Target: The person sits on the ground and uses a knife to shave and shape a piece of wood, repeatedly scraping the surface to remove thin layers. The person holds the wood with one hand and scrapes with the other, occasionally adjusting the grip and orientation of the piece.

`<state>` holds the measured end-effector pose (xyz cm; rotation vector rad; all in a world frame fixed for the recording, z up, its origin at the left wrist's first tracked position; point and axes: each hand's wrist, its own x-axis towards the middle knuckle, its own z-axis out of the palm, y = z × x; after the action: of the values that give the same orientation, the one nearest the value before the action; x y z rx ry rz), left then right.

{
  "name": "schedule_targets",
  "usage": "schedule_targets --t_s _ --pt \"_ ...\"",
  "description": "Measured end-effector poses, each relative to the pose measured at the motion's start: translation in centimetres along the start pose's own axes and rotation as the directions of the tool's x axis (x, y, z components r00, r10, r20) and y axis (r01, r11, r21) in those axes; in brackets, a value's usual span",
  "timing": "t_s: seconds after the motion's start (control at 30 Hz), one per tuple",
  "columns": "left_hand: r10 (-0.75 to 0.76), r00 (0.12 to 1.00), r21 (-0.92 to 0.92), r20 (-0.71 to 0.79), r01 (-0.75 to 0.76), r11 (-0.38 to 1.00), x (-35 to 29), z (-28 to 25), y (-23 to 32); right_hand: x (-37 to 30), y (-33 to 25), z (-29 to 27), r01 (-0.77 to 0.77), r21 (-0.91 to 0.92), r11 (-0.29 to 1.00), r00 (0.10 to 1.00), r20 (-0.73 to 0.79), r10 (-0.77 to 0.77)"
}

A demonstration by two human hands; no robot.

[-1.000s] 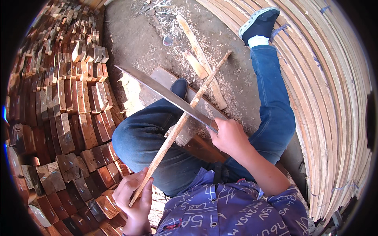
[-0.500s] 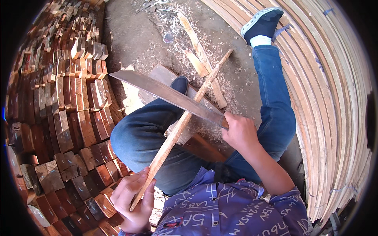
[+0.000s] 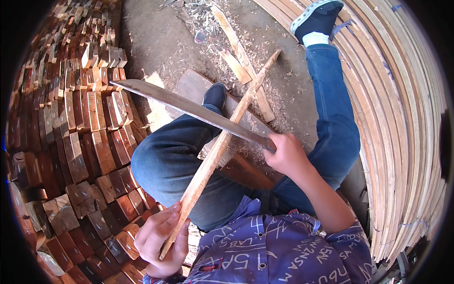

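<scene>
Above the bent leg [image 3: 163, 158], wooden stick [image 3: 203, 178] slanting away from left grip [image 3: 155, 237], near end clamped there, machete [image 3: 198, 111] clamped in right grip [image 3: 286, 154], crossing stick, contact unclear.

The person's right hand [image 3: 286, 152] conceals the grip of the long grey steel blade [image 3: 175, 101], which covers a short section of the pale, rough-hewn wooden stick [image 3: 203, 175]; contact there cannot be confirmed. The purple shirt with white lettering [image 3: 241, 246] is cut off by the lower edge, the dark shoe with a pale sole [image 3: 319, 20] by the upper edge, and the stacked reddish-brown timber blocks [image 3: 75, 156] and long pale planks [image 3: 402, 123] by the dark round rim. A roundish object [image 3: 200, 37] on the grey ground [image 3: 153, 42] is too small to identify.
</scene>
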<state>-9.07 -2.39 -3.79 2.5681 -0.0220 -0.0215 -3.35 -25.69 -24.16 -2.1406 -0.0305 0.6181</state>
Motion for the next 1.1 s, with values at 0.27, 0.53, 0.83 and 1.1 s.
schedule_targets --t_s 0.27,0.53,0.83,1.1 --pt "-0.077 0.993 -0.077 -0.091 0.070 0.995 -0.4 0.3 -1.2 -0.7 -4.5 0.7 0.089 0.146 0.985 0.995 0.039 -0.095" --pt "-0.500 0.855 -0.417 -0.138 0.408 0.812 0.0 -0.1 -3.7 2.5 -2.6 3.5 0.045 0.036 0.998 0.999 -0.001 -0.045" --pt "-0.479 0.869 -0.421 -0.127 0.390 0.819 -1.2 0.2 -4.4 3.8 -1.6 3.1 0.040 -0.051 0.998 0.998 -0.036 -0.041" --pt "-0.467 0.872 -0.433 -0.149 0.367 0.823 -0.5 0.7 -2.4 1.6 -3.1 3.0 0.131 -0.040 0.991 0.991 0.019 -0.131"
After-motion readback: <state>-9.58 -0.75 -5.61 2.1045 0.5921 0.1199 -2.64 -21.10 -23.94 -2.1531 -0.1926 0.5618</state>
